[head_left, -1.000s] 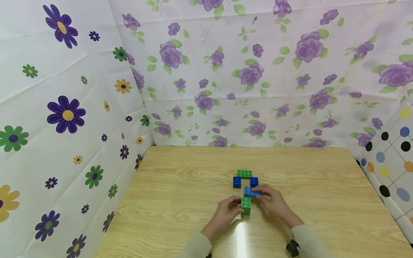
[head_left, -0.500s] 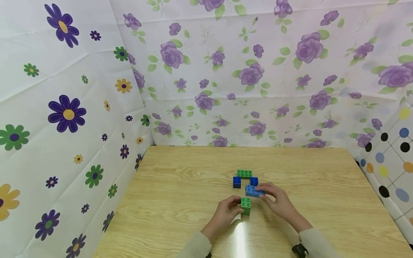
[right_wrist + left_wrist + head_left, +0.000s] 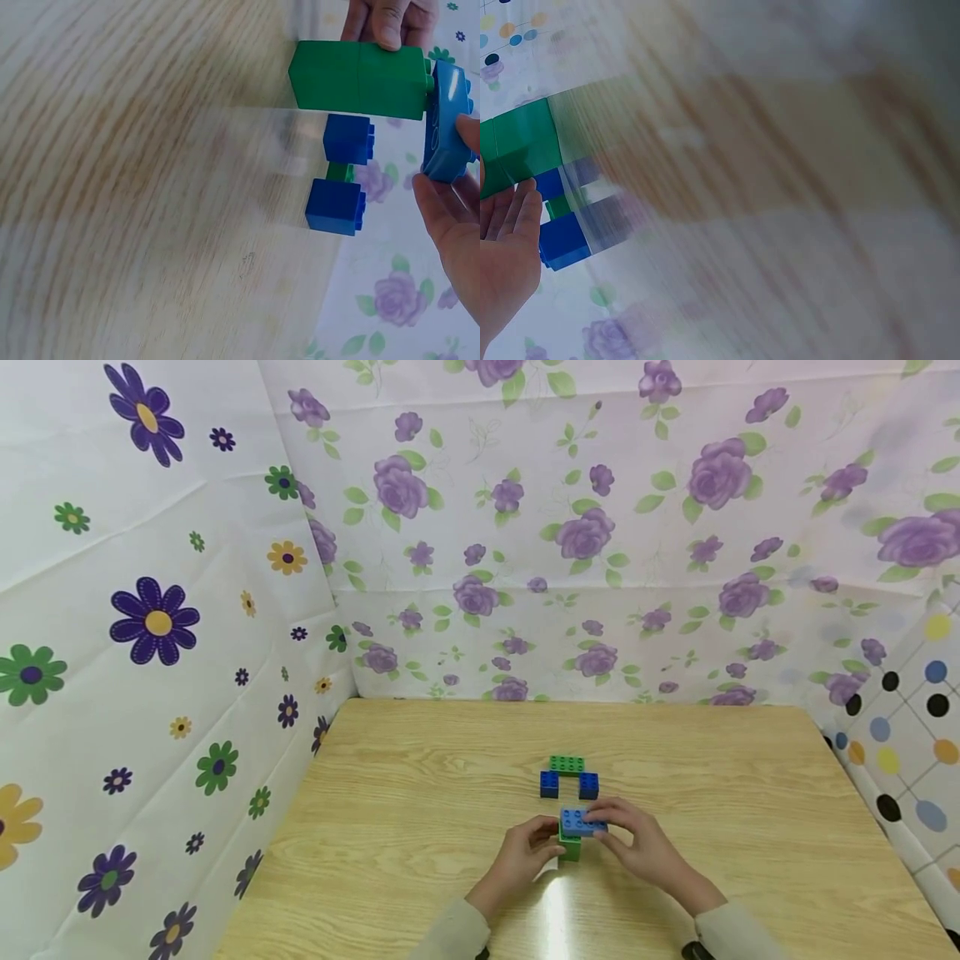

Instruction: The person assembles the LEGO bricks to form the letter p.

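Observation:
My left hand holds the side of an upright stack of two green toy bricks on the table, thumb in front and fingers behind. Above it, my right hand pinches a light blue eight-stud brick by its right part. The blue brick's left end lies over the green studs and hides them in the head view. From the right wrist view, the blue brick is up against the studs of the green stack; whether it is pressed on, I cannot tell.
Behind the hands stand two dark blue bricks, set apart, and a flat-lying green eight-stud brick farther back. All are on a wood-grain table. Flowered cloth walls rise at the table's back and left.
My right hand has brought the light blue brick toward me and left, from behind the green stack to over its top. The left hand stays on the stack.

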Demonstrator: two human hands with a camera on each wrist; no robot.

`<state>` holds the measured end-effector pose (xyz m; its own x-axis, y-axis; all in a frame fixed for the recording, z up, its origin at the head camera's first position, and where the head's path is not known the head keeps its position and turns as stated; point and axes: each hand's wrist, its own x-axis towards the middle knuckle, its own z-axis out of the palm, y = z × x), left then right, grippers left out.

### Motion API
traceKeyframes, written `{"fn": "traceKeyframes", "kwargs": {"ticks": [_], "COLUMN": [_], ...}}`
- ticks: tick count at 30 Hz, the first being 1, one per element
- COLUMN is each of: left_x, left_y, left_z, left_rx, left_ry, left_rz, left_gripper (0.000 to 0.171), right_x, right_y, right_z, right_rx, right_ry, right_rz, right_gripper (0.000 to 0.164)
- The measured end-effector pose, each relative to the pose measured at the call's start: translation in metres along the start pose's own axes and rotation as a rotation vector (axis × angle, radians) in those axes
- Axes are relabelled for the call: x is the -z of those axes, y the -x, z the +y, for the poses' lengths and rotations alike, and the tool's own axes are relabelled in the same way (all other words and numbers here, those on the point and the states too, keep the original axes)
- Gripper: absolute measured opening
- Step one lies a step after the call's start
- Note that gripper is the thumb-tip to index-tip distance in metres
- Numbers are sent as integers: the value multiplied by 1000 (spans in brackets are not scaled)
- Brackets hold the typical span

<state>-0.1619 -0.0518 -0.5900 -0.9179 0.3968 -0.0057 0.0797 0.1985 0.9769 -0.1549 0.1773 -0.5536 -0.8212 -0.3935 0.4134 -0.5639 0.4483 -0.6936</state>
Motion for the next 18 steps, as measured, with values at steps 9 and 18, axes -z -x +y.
{"fn": "traceKeyframes", "kwargs": {"ticks": [9, 18], "left_x": [1, 1], "left_y": [0, 0], "left_z": [0, 1], "left_rx": [-4, 7], "left_ry": [14, 10], "left_rz": [-7, -6], "left_gripper": [33, 34], "right_x": [-2, -1], "right_y": [0, 1], "right_z": [-3, -5], "right_rx": [77, 85], "right_ry": [66, 62], "right_rz": [-13, -26], "right_gripper": [29, 30]}}
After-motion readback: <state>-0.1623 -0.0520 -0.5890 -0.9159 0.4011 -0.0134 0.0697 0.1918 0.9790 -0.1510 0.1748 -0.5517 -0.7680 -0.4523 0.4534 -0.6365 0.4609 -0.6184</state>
